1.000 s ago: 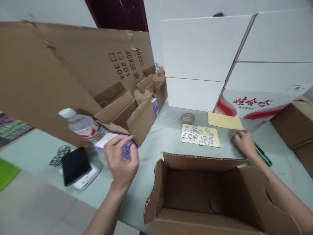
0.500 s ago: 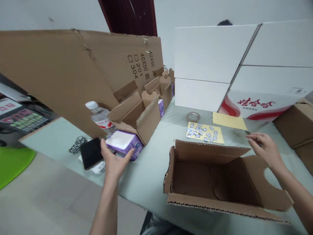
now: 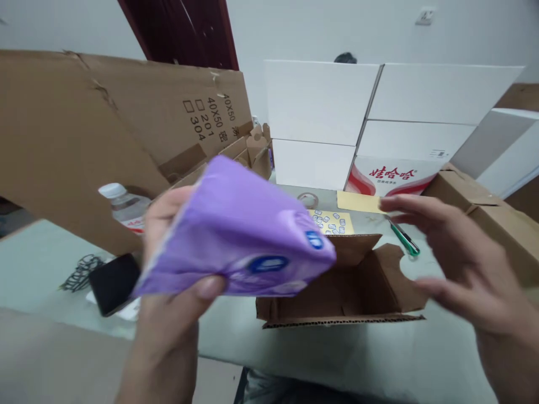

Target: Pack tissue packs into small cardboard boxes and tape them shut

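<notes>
The soft purple pack (image 3: 227, 235) sits in the air above the bench (image 3: 337, 350), just left of the open cardboard box (image 3: 362, 286). Its film wrap looks slick and its body bulges and flexes, with round blue-and-white marks near one end and a pale seam along the lower left edge. Your left hand (image 3: 166, 320) pinches it between thumb and fingers, so a slack grip could let it slide free and land on the box's edge or the bench.

Your right hand (image 3: 458, 269) holds nothing, its fingers (image 3: 421, 205) spread wide above the box's far flap. A careless sweep there could knock the green-trimmed pen (image 3: 404, 239) or scatter the small foil pieces on the yellow card (image 3: 330, 221). Near the pack's low corner lies the black phone (image 3: 113, 283), another thing a dropped pack could hit.
</notes>
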`<action>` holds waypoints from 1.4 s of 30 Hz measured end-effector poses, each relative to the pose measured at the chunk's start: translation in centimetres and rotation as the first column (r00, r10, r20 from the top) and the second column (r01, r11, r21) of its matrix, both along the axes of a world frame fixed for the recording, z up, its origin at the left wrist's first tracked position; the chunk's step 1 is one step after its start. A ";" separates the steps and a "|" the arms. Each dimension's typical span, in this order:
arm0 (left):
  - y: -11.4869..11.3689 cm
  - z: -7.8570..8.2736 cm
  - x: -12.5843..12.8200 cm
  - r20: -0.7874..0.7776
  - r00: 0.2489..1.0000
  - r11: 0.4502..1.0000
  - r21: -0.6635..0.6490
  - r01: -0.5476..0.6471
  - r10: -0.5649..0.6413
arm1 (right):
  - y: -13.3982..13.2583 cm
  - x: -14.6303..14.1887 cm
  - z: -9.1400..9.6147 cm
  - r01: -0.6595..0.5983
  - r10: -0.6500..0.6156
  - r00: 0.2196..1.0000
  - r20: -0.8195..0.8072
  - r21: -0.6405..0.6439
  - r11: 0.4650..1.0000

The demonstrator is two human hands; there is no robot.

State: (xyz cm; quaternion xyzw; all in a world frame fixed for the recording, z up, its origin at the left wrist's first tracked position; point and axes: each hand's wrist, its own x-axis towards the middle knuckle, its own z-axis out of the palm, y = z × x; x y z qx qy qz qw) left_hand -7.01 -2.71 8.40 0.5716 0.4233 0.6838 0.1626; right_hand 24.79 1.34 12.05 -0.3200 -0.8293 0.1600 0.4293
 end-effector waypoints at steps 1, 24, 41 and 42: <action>1.0 1.1 1.3 -0.055 0.992 0.993 0.004 0.114 -0.114 | -0.3 -1.1 0.6 -0.065 0.066 0.994 0.087 -0.011 0.998; -3.3 -12.0 3.8 -0.356 0.933 0.981 0.164 0.107 -0.043 | 1.1 6.6 -6.8 0.215 -0.272 0.946 -0.175 -0.289 0.933; -0.5 -10.5 6.1 -0.076 0.974 0.977 0.000 0.214 -0.213 | 2.0 4.8 -15.6 -0.036 -0.207 0.914 -0.350 -0.577 0.816; -0.3 -10.6 5.9 -0.050 0.979 0.980 0.011 0.199 -0.199 | 2.0 4.8 -15.5 -0.040 -0.204 0.913 -0.355 -0.573 0.819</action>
